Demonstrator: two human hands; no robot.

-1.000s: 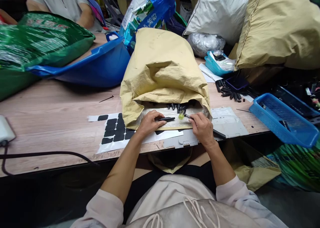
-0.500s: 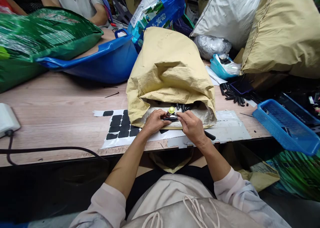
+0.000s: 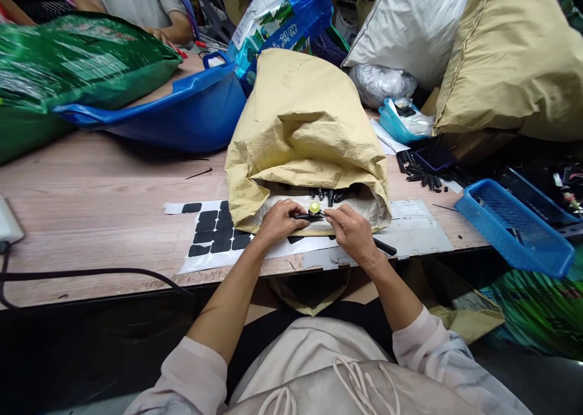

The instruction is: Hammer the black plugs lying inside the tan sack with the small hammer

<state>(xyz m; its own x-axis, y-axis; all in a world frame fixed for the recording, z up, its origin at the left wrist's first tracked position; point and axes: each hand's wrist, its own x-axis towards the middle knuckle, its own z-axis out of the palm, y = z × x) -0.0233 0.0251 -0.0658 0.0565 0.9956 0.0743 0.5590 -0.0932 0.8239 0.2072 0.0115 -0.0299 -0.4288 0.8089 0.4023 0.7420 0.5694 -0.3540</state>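
At the mouth of a yellow woven sack (image 3: 305,93) both my hands work close together. My left hand (image 3: 281,222) is closed, pinching a slim black part (image 3: 310,217). In the closed fingers of my right hand (image 3: 351,229) is a black-handled tool (image 3: 385,246); its handle sticks out behind the hand and its thin metal end meets the black part. A small round yellow-green piece (image 3: 314,207) sits between my fingertips, and I cannot tell what it is fixed to. Inside the sack's mouth lie several black parts (image 3: 330,196).
A sheet with black rounded-square pads (image 3: 207,225) lies left of the sack. Behind it stand a blue basin (image 3: 182,108) and a green bag (image 3: 91,56). On the right are loose black parts (image 3: 421,172) and a blue basket (image 3: 510,226). Another person's hand (image 3: 161,37) shows at the back.
The yellow-green piece, tilted before, now stands more upright between my hands. My hands keep their grips. The other person's hand has come into view beside the green bag.
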